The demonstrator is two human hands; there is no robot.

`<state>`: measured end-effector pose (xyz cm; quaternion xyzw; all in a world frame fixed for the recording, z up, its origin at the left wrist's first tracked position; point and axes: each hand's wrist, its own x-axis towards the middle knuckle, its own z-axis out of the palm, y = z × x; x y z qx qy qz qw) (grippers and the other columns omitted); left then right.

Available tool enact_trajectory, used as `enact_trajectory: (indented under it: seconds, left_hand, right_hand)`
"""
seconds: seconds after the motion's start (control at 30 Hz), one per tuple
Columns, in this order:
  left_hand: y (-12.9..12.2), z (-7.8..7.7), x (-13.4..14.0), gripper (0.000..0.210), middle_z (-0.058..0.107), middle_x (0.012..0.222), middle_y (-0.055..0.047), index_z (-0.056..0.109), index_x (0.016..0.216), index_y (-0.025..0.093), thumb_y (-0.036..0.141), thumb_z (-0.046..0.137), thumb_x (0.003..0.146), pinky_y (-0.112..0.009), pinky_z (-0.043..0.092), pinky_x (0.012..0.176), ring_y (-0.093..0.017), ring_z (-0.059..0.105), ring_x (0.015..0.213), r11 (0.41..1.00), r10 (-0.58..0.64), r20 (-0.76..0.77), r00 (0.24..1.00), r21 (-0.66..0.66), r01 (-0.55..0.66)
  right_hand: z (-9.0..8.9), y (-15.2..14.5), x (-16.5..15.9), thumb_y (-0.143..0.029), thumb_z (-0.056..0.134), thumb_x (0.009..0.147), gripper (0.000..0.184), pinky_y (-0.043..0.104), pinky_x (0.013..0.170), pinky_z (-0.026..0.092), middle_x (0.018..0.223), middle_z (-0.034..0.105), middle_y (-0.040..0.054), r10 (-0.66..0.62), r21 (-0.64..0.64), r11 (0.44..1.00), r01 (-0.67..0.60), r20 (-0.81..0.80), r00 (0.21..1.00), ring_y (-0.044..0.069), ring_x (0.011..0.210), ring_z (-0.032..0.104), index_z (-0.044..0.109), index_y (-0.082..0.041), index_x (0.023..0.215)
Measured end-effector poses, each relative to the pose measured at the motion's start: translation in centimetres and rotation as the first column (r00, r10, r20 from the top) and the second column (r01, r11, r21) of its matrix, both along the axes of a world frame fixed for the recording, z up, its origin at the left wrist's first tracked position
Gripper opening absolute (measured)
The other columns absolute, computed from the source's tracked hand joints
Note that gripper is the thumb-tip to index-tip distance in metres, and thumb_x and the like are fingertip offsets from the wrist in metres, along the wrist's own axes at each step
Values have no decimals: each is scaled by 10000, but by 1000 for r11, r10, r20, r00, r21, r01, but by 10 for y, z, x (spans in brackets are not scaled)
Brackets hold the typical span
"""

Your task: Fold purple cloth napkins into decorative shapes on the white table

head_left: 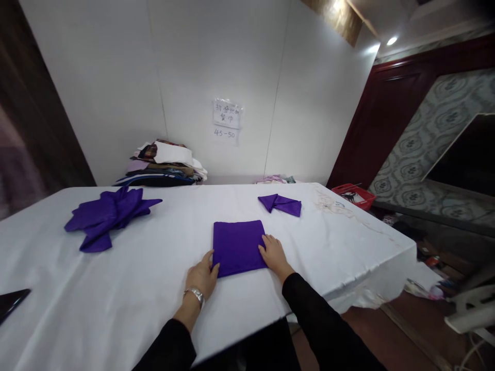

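A purple cloth napkin, folded into a flat square, lies on the white tablecloth in front of me. My left hand is at its lower left corner, with thumb and fingers closed on the edge. At the opposite side my right hand grips the right edge, its thumb near the lower right part. Behind the square, to the right, rests a narrow folded purple napkin with a twisted end. A loose heap of purple napkins sits at the left.
A pile of folded clothes stands against the white wall behind the table, under a handwritten paper sign. A red basket is beyond the far right corner. Part of a dark flat object shows at the left edge.
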<state>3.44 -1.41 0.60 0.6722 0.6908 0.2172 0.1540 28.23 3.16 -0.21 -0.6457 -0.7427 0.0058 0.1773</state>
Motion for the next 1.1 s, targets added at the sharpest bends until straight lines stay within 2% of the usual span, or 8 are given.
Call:
enact_trajectory:
  seconds: [0.13, 0.27, 0.43, 0.53, 0.67, 0.77, 0.97, 1.1]
  left_hand:
    - [1, -3, -11, 417, 645, 736, 16, 417, 1263, 191, 291, 416, 858, -261, 414, 683, -151, 620, 706, 999, 34, 0, 999, 20, -34]
    - [3, 3, -36, 395, 679, 847, -20, 467, 1229, 192, 319, 403, 860, -296, 419, 728, -190, 623, 832, 994, 111, -76, 991, -4, -112]
    - [8, 12, -70, 396, 687, 954, -35, 492, 1206, 200, 347, 382, 855, -318, 424, 772, -216, 609, 937, 969, 241, -89, 966, -32, -244]
    - [12, 13, -84, 407, 691, 960, -35, 499, 1197, 197, 365, 391, 843, -330, 427, 793, -220, 611, 941, 960, 272, -74, 959, -44, -276]
    - [17, 11, -93, 413, 694, 946, -16, 496, 1194, 208, 387, 399, 835, -316, 427, 814, -202, 617, 938, 957, 279, -39, 960, -66, -281]
    - [19, 9, -95, 413, 691, 945, -5, 497, 1192, 214, 395, 395, 835, -302, 430, 821, -188, 622, 930, 953, 288, -21, 958, -89, -288]
    - [25, 8, -100, 419, 684, 988, -5, 495, 1197, 220, 409, 390, 839, -311, 430, 841, -199, 613, 961, 950, 296, -21, 955, -96, -297]
    - [31, 13, -101, 423, 685, 995, -12, 497, 1203, 213, 402, 376, 845, -327, 430, 851, -212, 611, 969, 945, 306, -44, 951, -108, -309]
  right_hand:
    - [1, -10, -7, -357, 359, 890, 486, 383, 1037, 220, 1349, 451, 114, -11, -19, 1000, 10, -27, 1000, 249, 1261, 348, 439, -131, 1311]
    - [-2, -32, -20, -374, 371, 881, 499, 400, 1047, 205, 1359, 439, 110, -10, -31, 999, 8, -51, 999, 263, 1274, 329, 435, -141, 1317]
    - [-7, -51, -28, -400, 411, 860, 523, 391, 1056, 214, 1362, 435, 105, 101, -23, 994, -104, -107, 989, 260, 1270, 343, 420, -170, 1330]
    - [1, -36, -27, -392, 427, 852, 548, 371, 1043, 255, 1372, 417, 124, 100, -17, 994, -105, -184, 978, 251, 1264, 356, 403, -137, 1337]
    - [18, 4, -31, -409, 396, 864, 576, 343, 998, 309, 1351, 443, 122, 10, -78, 996, -32, -267, 964, 235, 1230, 403, 352, -121, 1361]
    - [22, 26, -40, -403, 412, 861, 575, 349, 943, 339, 1256, 527, 139, -56, -148, 989, 27, -198, 979, 253, 1149, 469, 357, -112, 1353]
    - [11, 34, -47, -344, 469, 848, 453, 353, 891, 338, 1140, 564, 132, -59, -9, 998, 59, -17, 998, 261, 1073, 467, 464, -149, 1257]
    - [16, 41, -41, -397, 503, 831, 348, 338, 849, 360, 1067, 586, 120, -55, -69, 996, 56, 16, 998, 257, 1032, 494, 582, -172, 1084]
